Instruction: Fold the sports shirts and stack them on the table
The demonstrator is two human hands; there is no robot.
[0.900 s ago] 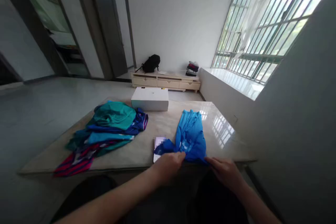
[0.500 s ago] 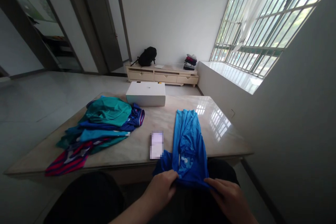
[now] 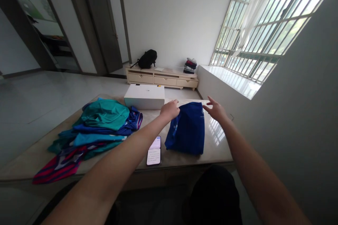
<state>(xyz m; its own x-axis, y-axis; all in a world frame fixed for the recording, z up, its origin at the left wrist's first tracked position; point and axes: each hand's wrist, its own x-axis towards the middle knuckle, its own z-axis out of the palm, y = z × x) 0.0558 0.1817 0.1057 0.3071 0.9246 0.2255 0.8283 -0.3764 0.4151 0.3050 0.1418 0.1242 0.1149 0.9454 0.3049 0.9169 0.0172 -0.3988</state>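
A folded blue jersey [image 3: 187, 130] with small pale marks lies on the table near its front edge. My left hand [image 3: 170, 109] is at the jersey's far left corner, its fingers bent together on the fabric. At the far right corner, my right hand [image 3: 215, 109] has its fingers spread, with the thumb close to the cloth. Left of the jersey is a phone [image 3: 154, 156] with a lit screen.
A loose pile of jerseys [image 3: 105, 114] covers the table's left side. Behind stands a white box [image 3: 144, 96]. Beyond the table, a low cabinet [image 3: 169, 81] bears a black backpack [image 3: 148, 59] and a stack of folded clothes [image 3: 190, 66].
Both hands have moved from the jersey's near edge to its far edge, folding the near part over. The right fingers have spread away from the fabric.
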